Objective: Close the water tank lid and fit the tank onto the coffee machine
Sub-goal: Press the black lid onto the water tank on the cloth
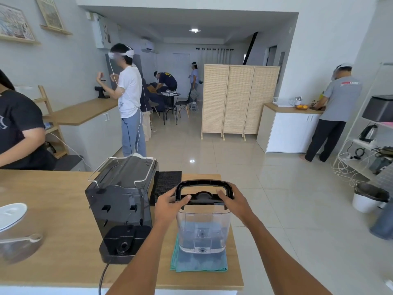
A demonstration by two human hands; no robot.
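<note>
Wooden counter (53, 241) fills lower left of frame; its right edge ends just past centre, w/ pale glossy floor tiles (276, 188) beyond. Clear tank (203, 228) is seen lower centre, upright on a teal cloth (197, 262) near counter's right edge. Black lid (203, 198) sits on tank top, handle (203, 185) raised above it; whether lid is fully shut cannot be told. Left hand (170, 204) is curled on lid's left end, thumb across lid top; right hand (232, 202) is wrapped on right end, fingers over lid by handle base. Both are grasping the lid, not released.

Black machine (123, 201) stands just left of tank, apart from it, rear face toward camera, wire rail on top, cord trailing off lower edge. Black mat (168, 184) lies behind, betw. machine and tank. At left edge: white plate (11, 216) and a blurred spoon (23, 239).

Room: white walls, framed pictures upper left, second wooden counter along left wall, folding screen (240, 99) at centre right, white cabinet right of it, wire shelving w/ kettle at far right, bin (370, 196) below. Several people in headsets are seen standing at left, centre background and right.
</note>
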